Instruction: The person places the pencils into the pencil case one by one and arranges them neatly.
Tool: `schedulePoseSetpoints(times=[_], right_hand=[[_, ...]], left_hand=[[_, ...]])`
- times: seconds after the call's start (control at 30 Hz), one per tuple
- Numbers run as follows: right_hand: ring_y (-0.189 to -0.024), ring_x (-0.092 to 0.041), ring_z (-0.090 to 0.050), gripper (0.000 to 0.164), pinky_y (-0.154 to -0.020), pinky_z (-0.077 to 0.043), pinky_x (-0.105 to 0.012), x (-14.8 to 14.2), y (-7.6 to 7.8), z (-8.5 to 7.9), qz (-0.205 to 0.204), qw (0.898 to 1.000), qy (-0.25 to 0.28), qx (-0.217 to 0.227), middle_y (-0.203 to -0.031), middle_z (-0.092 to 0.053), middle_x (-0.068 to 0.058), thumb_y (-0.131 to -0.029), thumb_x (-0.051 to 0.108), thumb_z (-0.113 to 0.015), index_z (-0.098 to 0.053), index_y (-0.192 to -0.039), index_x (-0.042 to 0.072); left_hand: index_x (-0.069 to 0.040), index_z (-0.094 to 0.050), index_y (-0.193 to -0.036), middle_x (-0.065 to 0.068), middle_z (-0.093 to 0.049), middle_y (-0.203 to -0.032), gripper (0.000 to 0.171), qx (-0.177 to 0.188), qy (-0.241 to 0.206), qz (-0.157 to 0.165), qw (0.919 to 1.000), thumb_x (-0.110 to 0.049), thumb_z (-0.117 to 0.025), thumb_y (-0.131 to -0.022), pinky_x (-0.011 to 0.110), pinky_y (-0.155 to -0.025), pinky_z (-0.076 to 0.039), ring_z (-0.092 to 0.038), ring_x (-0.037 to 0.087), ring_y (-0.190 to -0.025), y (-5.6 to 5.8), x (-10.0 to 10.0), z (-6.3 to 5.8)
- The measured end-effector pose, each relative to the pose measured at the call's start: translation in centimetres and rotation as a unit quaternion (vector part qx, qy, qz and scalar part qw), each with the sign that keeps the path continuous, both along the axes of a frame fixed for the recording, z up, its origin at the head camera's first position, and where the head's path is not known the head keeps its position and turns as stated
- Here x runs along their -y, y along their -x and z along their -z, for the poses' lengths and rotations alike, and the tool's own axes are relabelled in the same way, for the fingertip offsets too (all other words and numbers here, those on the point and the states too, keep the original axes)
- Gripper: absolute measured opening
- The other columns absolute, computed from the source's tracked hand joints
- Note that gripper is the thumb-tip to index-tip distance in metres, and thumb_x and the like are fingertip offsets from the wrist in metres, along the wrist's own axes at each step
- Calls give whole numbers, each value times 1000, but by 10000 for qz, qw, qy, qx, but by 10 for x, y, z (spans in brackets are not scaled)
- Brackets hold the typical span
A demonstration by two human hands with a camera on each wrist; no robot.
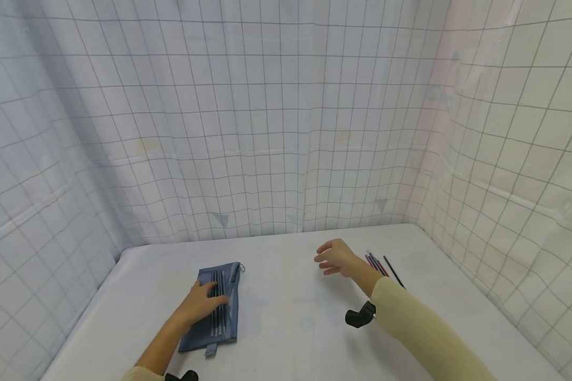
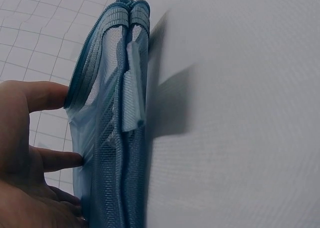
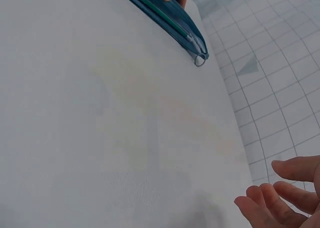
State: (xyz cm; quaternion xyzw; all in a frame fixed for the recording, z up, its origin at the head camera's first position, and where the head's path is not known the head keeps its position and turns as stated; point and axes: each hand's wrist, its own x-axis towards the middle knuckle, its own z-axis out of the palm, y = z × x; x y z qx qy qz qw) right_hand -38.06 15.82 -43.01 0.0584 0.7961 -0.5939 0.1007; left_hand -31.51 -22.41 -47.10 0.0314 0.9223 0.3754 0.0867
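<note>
A blue zip pouch (image 1: 232, 317) with mesh sides lies on the left part of the table. Dark lengthwise stripes with pale ends run down its top face; whether they are printed or pencils cannot be told. My left hand (image 1: 197, 304) rests on the pouch with fingers spread, and in the left wrist view its fingertips touch the pouch's (image 2: 102, 173) upper face. To the right, my right hand (image 1: 337, 258) hovers above the table, fingers loosely bent and holding nothing. Several thin pencils (image 1: 377, 264) lie just beyond its wrist, partly hidden by the forearm.
One dark pencil (image 1: 393, 271) lies slightly apart from the others. A metal ring (image 3: 199, 61) hangs at the pouch's zip end, and a fabric tab (image 1: 211, 350) sticks out at the near end. White gridded curtains (image 1: 286, 132) enclose the white table (image 1: 286, 317) at the back and sides.
</note>
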Motion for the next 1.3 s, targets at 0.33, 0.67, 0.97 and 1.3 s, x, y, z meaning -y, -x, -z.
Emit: schedulePoseSetpoints(times=[0.33,0.67,0.97,1.3], right_hand=[[-103,-37,-70,41,-79,-62,-43,-25,-4,-1,72,9999,-127,33,-121,-67,-22,-93,2,-73,-60,-130,-10],[-105,-38,-70,42,-80,-61,-45,-45,-9,1,83,9992,-389,23,-123,-65,-26,-94,3,-73,-58,-132,-10],[-108,-41,-68,45,-83,-61,-46,-65,-15,-5,54,9987,-498,97,-128,-61,-26,-95,5,-72,-55,-134,-11],[-99,-37,-69,46,-75,-62,-41,-100,-17,-4,171,9968,-770,85,-124,-59,-26,-96,4,-71,-54,-135,-13]], left_hand=[[14,-38,-150,51,-4,-155,83,-4,26,-11,10000,-41,-68,-96,79,-108,-20,-10,71,-140,1,0,1],[14,-38,-150,49,-4,-156,82,10,6,-31,10000,-41,-68,-96,79,-108,-20,-10,69,-141,3,0,4],[14,-38,-150,50,-4,-155,83,4,20,-20,10000,-42,-68,-96,79,-108,-20,-10,70,-140,1,1,1],[13,-37,-151,48,-3,-157,81,71,-88,-44,9999,-39,-67,-96,79,-108,-20,-9,69,-142,-1,-1,0]])
